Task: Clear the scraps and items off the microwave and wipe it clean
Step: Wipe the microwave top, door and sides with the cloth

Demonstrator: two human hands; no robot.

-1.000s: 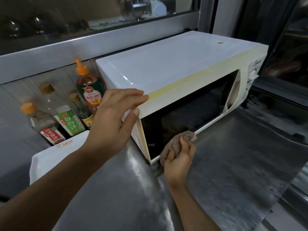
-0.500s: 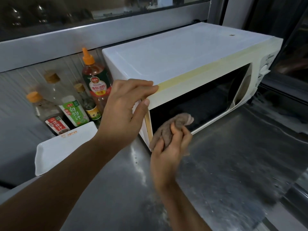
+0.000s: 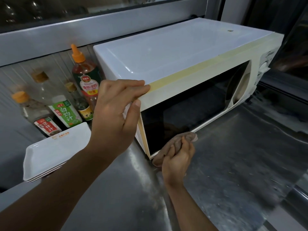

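Standing at far left against the wall: sauce bottles [image 3: 66, 112], with stacked white trays [image 3: 50, 157] lying just nearer. Gripping the microwave [image 3: 175, 64] at its near-left top corner: the left hand [image 3: 115, 114], fingers lying flat over the top edge, thumb pressing the front face. Sitting on the steel tabletop [image 3: 241, 172], that microwave. Clutching a bunched brown cloth [image 3: 176, 144], fingers curled round it: the right hand [image 3: 178, 160], pressing the cloth against the door's lower near corner.
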